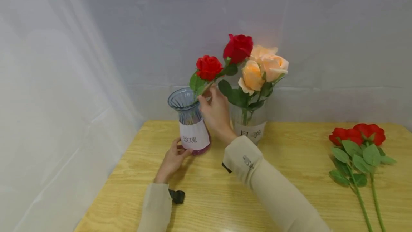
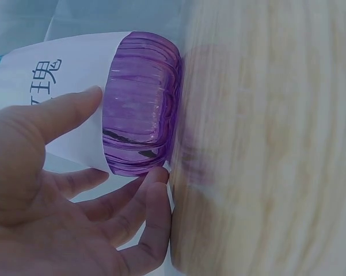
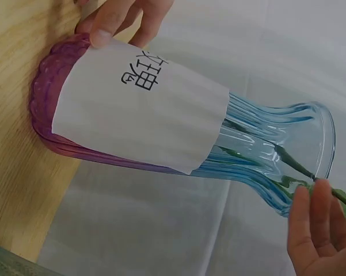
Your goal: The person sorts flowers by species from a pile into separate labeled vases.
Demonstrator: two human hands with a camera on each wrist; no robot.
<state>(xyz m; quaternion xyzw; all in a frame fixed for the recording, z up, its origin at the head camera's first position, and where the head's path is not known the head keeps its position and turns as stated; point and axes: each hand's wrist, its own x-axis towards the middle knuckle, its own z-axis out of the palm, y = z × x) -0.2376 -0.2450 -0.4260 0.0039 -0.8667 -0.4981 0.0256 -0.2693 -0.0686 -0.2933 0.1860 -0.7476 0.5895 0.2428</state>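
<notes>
A ribbed glass vase [image 1: 183, 99], blue above and purple at its base, wears a white paper label [image 1: 194, 135]. My left hand [image 1: 172, 160] holds it low down, thumb on the label and fingers around the purple base [image 2: 141, 103]. At the rim, my right hand [image 1: 217, 112] pinches a green stem [image 3: 299, 164] that runs down inside the glass. The stem slants up toward a darker red rose [image 1: 238, 48]. A brighter red rose [image 1: 209, 68] with green leaves [image 1: 195, 81] stands just above the rim.
Right behind my right hand, a clear labelled vase [image 1: 253, 131] holds several peach roses [image 1: 271, 65]. More red roses [image 1: 370, 133] with long stems lie at the right of the wooden table [image 1: 206, 203]. Pale sheeting [image 1: 338, 63] hangs behind and at left.
</notes>
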